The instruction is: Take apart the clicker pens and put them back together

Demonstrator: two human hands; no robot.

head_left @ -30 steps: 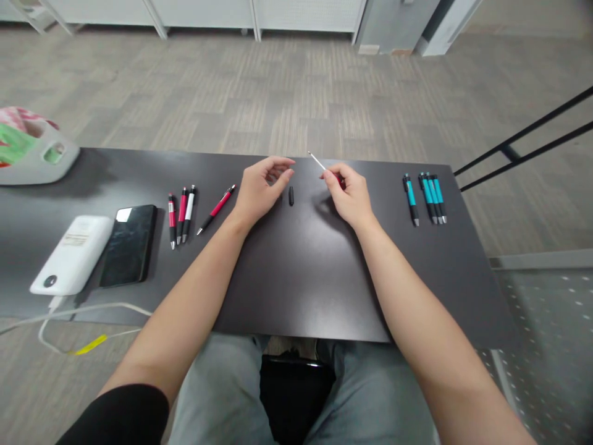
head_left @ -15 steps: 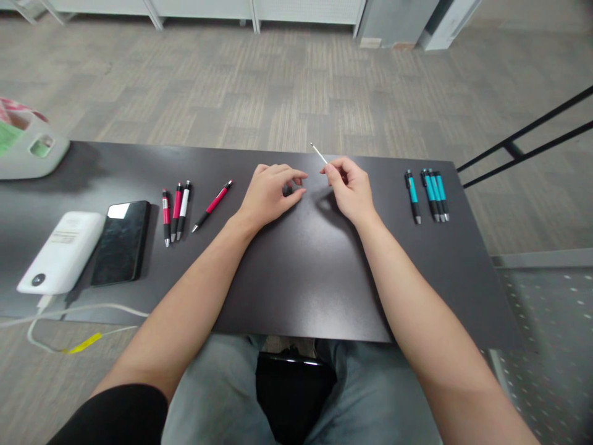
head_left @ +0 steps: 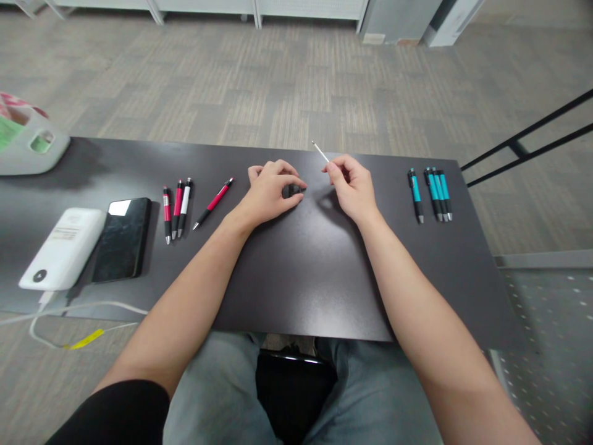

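My right hand (head_left: 351, 185) pinches a thin white pen refill (head_left: 320, 151), its narrow tip pointing up and away to the left. Facing it, my left hand (head_left: 271, 191) is curled low over the table, thumb and forefinger closed around a small black piece (head_left: 291, 190). Most of that piece is hidden by the fingers, so its full shape does not show. Left of this hand a red and black pen (head_left: 214, 203) lies slanted. Beyond it are two more red pens (head_left: 176, 209) and a white and black pen (head_left: 185, 207), side by side.
Several turquoise and black pens (head_left: 437, 194) lie at the right on the dark table (head_left: 306, 278). A black phone (head_left: 121, 241) and a white power bank (head_left: 62, 247) with a cable (head_left: 92, 307) are at the left. A whitish basket (head_left: 41, 148) stands at the far left corner.
My left hand's fingers have shifted slightly, and more of the black piece shows between thumb and forefinger. The right hand keeps the refill in nearly the same place.
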